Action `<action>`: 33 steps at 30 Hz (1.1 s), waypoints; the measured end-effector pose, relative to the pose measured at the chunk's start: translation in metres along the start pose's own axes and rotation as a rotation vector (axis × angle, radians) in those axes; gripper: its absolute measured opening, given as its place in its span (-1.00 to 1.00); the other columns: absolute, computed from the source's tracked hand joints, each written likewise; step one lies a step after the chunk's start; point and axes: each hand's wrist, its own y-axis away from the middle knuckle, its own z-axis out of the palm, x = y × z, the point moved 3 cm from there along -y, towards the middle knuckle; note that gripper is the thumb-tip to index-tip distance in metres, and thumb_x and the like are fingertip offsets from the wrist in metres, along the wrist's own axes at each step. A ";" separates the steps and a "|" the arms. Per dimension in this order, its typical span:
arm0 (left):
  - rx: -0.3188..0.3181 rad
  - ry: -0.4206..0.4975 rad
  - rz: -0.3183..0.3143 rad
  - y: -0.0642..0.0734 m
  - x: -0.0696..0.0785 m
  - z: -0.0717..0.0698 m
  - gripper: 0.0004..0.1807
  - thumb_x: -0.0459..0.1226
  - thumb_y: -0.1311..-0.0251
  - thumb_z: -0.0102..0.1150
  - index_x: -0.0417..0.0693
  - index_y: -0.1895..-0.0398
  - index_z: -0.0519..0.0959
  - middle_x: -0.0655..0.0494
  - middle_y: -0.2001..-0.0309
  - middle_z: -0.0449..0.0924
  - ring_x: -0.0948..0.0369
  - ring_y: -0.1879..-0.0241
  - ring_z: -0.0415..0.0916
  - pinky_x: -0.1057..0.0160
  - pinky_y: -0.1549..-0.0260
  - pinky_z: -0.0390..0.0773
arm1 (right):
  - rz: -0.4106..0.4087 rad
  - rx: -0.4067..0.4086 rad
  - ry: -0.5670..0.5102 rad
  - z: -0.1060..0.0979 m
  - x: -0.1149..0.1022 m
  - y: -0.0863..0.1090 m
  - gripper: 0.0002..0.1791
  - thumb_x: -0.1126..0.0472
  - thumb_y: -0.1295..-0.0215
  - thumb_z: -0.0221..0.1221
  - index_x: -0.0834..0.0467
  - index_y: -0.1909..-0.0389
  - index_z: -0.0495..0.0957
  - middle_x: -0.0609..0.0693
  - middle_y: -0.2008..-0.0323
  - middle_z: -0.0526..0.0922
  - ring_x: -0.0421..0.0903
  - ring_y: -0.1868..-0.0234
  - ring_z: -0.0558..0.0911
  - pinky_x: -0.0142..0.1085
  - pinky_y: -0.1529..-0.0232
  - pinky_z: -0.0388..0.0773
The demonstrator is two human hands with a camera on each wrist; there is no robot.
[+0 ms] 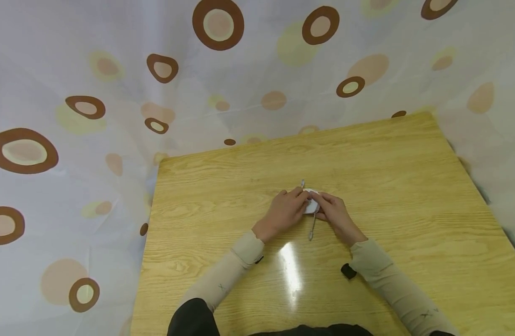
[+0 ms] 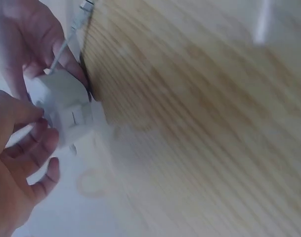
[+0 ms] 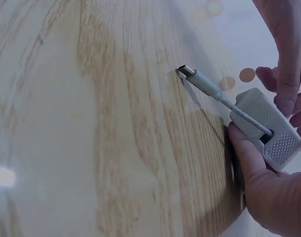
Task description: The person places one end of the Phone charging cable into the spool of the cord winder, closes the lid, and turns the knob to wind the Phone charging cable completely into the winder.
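A small white cable case (image 1: 311, 206) with a textured face is held between both hands above the table. A short grey cable with a USB-C plug (image 3: 202, 83) comes out of one side of it; another plug (image 1: 302, 183) shows past the far side. My right hand (image 1: 338, 215) grips the case, thumb and fingers on its edges. My left hand (image 1: 284, 210) has its fingertips on the case, fingers bent and apparently pinching it. In the left wrist view, the case's side (image 2: 66, 96) has a small slotted tab; what lies under the left fingertips is hidden.
The wood-grain table (image 1: 223, 200) runs out on both sides of the hands. A pale sheet with brown circles (image 1: 274, 70) hangs behind and to the left. Small black wrist devices (image 1: 348, 270) sit by the sleeve cuffs. A bright glare (image 1: 291, 270) lies on the tabletop.
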 end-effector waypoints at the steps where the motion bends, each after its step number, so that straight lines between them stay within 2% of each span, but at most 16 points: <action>1: 0.009 -0.027 0.031 0.000 0.000 -0.001 -0.78 -0.09 -0.63 0.04 0.08 -0.09 0.61 0.20 0.10 0.66 0.30 0.29 0.57 0.29 0.33 0.44 | -0.003 -0.002 0.003 0.000 0.000 0.000 -0.22 -0.25 -0.53 0.16 0.30 -0.45 0.44 -0.24 0.04 0.71 -0.38 0.04 0.75 -0.44 -0.02 0.72; 3: 0.016 -0.075 0.062 0.000 -0.001 -0.003 -0.78 -0.07 -0.63 0.05 0.09 -0.04 0.62 0.20 0.14 0.63 0.30 0.32 0.56 0.29 0.34 0.43 | -0.004 -0.003 0.011 -0.001 -0.001 0.001 -0.22 -0.24 -0.54 0.15 0.31 -0.45 0.43 -0.23 0.02 0.70 -0.39 0.04 0.75 -0.44 -0.02 0.72; 5: 0.005 -0.100 0.050 0.000 -0.002 -0.003 -0.77 -0.03 -0.62 0.06 0.09 0.05 0.64 0.21 0.20 0.61 0.30 0.36 0.52 0.30 0.36 0.40 | 0.003 -0.001 0.007 0.000 -0.001 0.001 -0.24 -0.24 -0.54 0.16 0.31 -0.43 0.45 -0.23 0.03 0.71 -0.39 0.04 0.75 -0.44 -0.02 0.72; 9: -0.002 -0.118 -0.008 -0.003 -0.003 -0.002 -0.70 0.02 -0.59 0.10 0.09 0.23 0.66 0.22 0.30 0.60 0.30 0.44 0.49 0.28 0.39 0.43 | 0.012 0.001 -0.003 -0.001 0.000 0.002 -0.24 -0.22 -0.55 0.16 0.32 -0.44 0.44 -0.24 0.06 0.72 -0.39 0.05 0.75 -0.46 -0.01 0.71; 12: 0.031 -0.121 -0.078 -0.004 0.000 0.001 -0.64 0.01 -0.57 0.12 0.10 0.42 0.63 0.23 0.43 0.58 0.30 0.55 0.46 0.29 0.48 0.38 | 0.013 0.003 -0.007 -0.001 0.001 0.001 -0.25 -0.22 -0.55 0.16 0.31 -0.43 0.45 -0.26 0.07 0.73 -0.39 0.05 0.75 -0.46 -0.02 0.71; 15: 0.042 -0.048 -0.195 -0.007 0.005 0.004 -0.59 -0.06 -0.54 0.10 0.11 0.57 0.53 0.23 0.53 0.55 0.30 0.65 0.34 0.34 0.58 0.20 | 0.014 0.009 -0.012 -0.001 0.001 0.001 -0.27 -0.22 -0.54 0.17 0.30 -0.41 0.47 -0.29 0.10 0.74 -0.39 0.06 0.75 -0.45 -0.01 0.72; 19: 0.005 0.153 -0.386 -0.011 0.009 0.004 -0.59 -0.09 -0.49 0.09 0.10 0.61 0.50 0.22 0.59 0.53 0.33 0.69 0.28 0.39 0.67 0.15 | 0.021 0.022 -0.025 -0.002 0.000 0.001 -0.27 -0.22 -0.54 0.17 0.30 -0.40 0.48 -0.31 0.16 0.76 -0.38 0.10 0.77 -0.46 0.01 0.72; 21: -0.021 0.224 -0.443 -0.012 0.009 0.003 -0.61 -0.08 -0.49 0.08 0.09 0.59 0.50 0.21 0.59 0.53 0.33 0.68 0.30 0.39 0.70 0.19 | 0.021 0.024 -0.025 -0.002 -0.001 0.001 -0.26 -0.22 -0.54 0.17 0.31 -0.41 0.48 -0.31 0.17 0.76 -0.38 0.10 0.77 -0.46 0.01 0.72; 22: -0.032 0.244 -0.451 -0.012 0.009 0.003 -0.61 -0.08 -0.49 0.08 0.08 0.58 0.52 0.20 0.59 0.54 0.32 0.67 0.31 0.38 0.69 0.21 | 0.020 0.025 -0.023 -0.002 -0.001 0.001 -0.26 -0.22 -0.55 0.17 0.31 -0.42 0.47 -0.31 0.17 0.76 -0.38 0.10 0.77 -0.46 0.01 0.72; 24: -0.052 0.266 -0.431 -0.011 0.006 0.003 -0.63 -0.08 -0.52 0.07 0.06 0.52 0.56 0.20 0.55 0.57 0.33 0.63 0.35 0.39 0.65 0.26 | 0.021 0.021 -0.017 -0.003 -0.001 0.001 -0.24 -0.22 -0.54 0.17 0.31 -0.43 0.46 -0.31 0.15 0.76 -0.39 0.09 0.76 -0.45 -0.01 0.72; 27: -0.059 0.246 -0.316 -0.007 0.002 0.000 -0.73 -0.13 -0.58 0.06 0.04 0.29 0.66 0.18 0.41 0.62 0.33 0.55 0.37 0.40 0.54 0.32 | 0.030 0.009 -0.002 -0.003 -0.002 0.001 -0.22 -0.24 -0.54 0.16 0.30 -0.46 0.43 -0.29 0.10 0.74 -0.41 0.07 0.75 -0.44 -0.04 0.71; 30: -0.050 0.138 -0.142 -0.001 -0.001 -0.004 -0.82 -0.19 -0.60 0.09 0.08 -0.01 0.70 0.18 0.22 0.63 0.32 0.47 0.40 0.37 0.43 0.33 | 0.032 0.005 0.016 -0.003 -0.002 0.001 -0.21 -0.26 -0.53 0.16 0.28 -0.46 0.43 -0.21 0.02 0.73 -0.41 0.06 0.74 -0.44 -0.04 0.71; 33: -0.021 -0.025 0.017 0.003 -0.003 -0.006 -0.77 -0.24 -0.56 0.15 0.19 -0.15 0.66 0.19 0.11 0.60 0.31 0.41 0.46 0.34 0.39 0.30 | 0.025 0.000 0.037 -0.002 -0.001 0.002 -0.20 -0.28 -0.54 0.13 0.27 -0.47 0.43 -0.08 -0.10 0.69 -0.41 0.04 0.72 -0.45 -0.04 0.70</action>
